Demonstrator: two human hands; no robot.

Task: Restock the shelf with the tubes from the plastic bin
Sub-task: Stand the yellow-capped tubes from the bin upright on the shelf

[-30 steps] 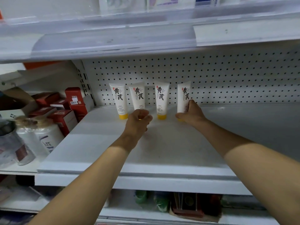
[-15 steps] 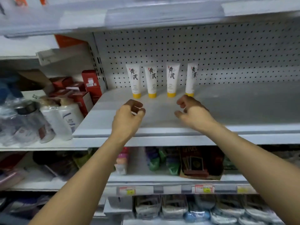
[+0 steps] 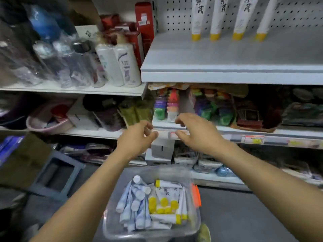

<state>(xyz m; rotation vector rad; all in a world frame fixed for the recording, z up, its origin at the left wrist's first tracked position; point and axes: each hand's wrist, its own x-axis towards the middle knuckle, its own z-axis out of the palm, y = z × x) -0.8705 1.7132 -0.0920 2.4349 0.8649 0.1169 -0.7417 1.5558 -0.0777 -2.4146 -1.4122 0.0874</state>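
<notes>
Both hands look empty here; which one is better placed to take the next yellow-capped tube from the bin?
Probably the right hand: the yellow-capped tubes lie in the right half of the plastic bin. The left hand, equally empty, hangs nearer the white-capped tubes.

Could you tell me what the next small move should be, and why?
Probably lower the hands into the plastic bin for more yellow-capped tubes: left hand and right hand hover empty above it, and the shelf holds just four standing tubes with room in front.

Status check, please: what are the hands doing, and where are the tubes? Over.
Left hand and right hand empty, loosely curled, above plastic bin. Four yellow-capped tubes upright on shelf, more lying in bin. Nothing blocking bin.
</notes>
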